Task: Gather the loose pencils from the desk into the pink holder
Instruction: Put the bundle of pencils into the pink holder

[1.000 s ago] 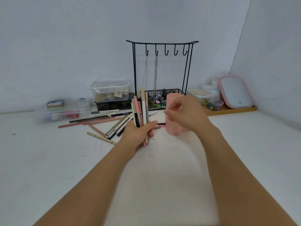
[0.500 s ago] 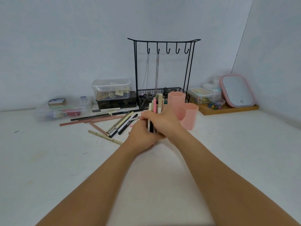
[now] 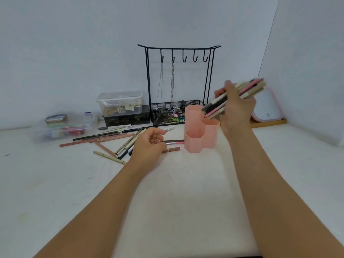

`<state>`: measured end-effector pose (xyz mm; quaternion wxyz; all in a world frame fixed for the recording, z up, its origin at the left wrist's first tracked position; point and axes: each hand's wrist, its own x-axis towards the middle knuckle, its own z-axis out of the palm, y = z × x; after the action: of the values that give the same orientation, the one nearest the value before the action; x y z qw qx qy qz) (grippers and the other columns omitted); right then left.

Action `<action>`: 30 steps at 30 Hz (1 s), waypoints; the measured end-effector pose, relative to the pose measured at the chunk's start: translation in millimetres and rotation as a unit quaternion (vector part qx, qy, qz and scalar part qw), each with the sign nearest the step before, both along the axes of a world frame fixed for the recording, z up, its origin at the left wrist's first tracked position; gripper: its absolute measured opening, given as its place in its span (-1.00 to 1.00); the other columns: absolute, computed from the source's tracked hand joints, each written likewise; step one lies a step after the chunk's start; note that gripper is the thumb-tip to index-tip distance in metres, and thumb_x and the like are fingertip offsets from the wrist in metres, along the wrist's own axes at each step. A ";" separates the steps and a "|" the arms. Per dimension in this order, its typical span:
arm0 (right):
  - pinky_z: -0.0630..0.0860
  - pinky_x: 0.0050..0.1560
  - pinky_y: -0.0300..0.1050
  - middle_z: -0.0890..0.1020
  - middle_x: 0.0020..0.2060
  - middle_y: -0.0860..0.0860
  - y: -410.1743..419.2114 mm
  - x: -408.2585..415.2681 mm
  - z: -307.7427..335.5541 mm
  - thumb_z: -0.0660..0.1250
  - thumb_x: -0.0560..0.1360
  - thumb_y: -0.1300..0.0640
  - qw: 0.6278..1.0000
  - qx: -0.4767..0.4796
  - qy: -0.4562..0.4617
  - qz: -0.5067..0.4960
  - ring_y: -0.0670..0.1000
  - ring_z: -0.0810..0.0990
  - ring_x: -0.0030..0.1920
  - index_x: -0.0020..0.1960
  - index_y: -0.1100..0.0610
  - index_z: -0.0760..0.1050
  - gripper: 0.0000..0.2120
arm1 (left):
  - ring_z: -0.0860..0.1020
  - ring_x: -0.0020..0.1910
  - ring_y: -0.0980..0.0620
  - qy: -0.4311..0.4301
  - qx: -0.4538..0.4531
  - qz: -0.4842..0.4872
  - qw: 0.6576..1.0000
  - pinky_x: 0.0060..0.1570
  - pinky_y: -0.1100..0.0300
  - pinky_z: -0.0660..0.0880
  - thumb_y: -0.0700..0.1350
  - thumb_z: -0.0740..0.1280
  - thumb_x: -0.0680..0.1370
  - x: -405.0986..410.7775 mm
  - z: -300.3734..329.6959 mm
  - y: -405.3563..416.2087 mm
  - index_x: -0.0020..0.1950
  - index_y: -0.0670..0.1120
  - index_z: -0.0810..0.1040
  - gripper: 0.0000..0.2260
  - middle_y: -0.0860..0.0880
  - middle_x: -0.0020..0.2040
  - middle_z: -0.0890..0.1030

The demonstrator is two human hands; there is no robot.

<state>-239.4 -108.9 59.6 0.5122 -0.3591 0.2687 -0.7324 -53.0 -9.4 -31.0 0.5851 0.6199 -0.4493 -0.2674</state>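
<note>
1. Right hand (image 3: 237, 107) gripped a bundle of pencils (image 3: 235, 98) tilted low-left to high-right, lower tips just above the pink holder (image 3: 200, 131); left hand (image 3: 149, 144) hovered with fingers loosely curled and holding nothing over loose pencils (image 3: 115, 135) on the worktop (image 3: 176, 192).
2. Head view: the holder stood mid-worktop with three hexagonal cells open; a few pencils lay just left of its base.
3. Done well, the bundle would be stood upright and its tips lined over one cell before release.
4. A black hook stand (image 3: 178, 84) sat close behind the holder; a pink-rimmed mirror (image 3: 268, 108) lay far right. Near worktop offered room.
</note>
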 end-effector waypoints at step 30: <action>0.44 -0.25 -0.12 0.51 -0.42 -0.01 -36.0 15.4 -40.2 0.41 0.45 0.15 0.919 -0.004 0.393 0.001 -0.02 0.48 -0.36 -0.30 0.09 0.44 -0.80 | 0.47 -0.03 0.10 -0.352 -0.006 0.026 0.936 -0.10 0.35 0.36 -0.12 0.46 0.43 13.8 -15.0 -8.2 0.01 0.06 0.62 -0.82 0.09 -0.06 0.54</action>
<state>-224.0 -144.8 19.4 0.3644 -0.6202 0.4455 -0.5330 -39.2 -17.6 -46.1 0.4001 0.6821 -0.6120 -0.0142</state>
